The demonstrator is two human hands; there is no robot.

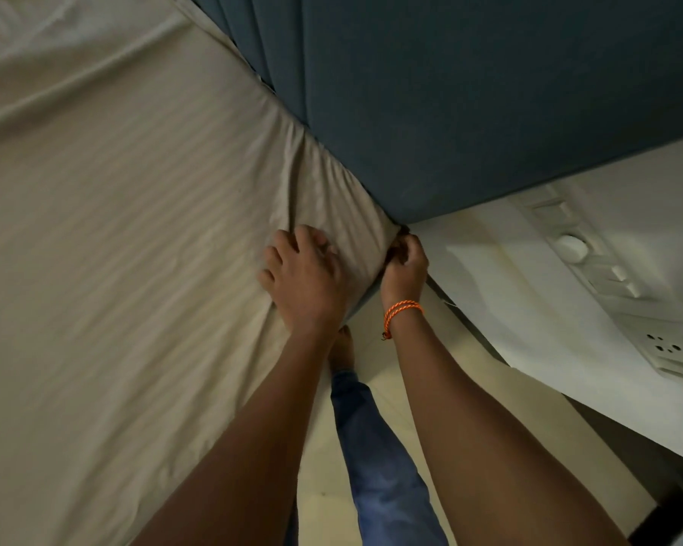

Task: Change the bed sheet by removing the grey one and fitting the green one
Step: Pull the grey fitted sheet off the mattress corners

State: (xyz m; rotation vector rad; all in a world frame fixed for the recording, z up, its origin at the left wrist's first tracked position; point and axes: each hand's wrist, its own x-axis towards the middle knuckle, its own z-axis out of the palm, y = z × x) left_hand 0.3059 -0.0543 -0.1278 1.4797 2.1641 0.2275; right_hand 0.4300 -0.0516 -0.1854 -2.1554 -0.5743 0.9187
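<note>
We see a blue-grey padded headboard (470, 104) filling the upper right, its surface divided by vertical seams towards the left. Beside it runs a white wall (509, 277), and on that wall sits a white switch panel (592, 262) with a round knob and several rocker switches. Further along the same wall we find a white socket plate (663, 348) with dark pin holes. Below lies a pale cream floor (403, 407). A leg in blue trousers (375, 459) stands on it, with a bare foot (342, 348) at its end. An orange braided wristband (403, 309) also shows.
</note>
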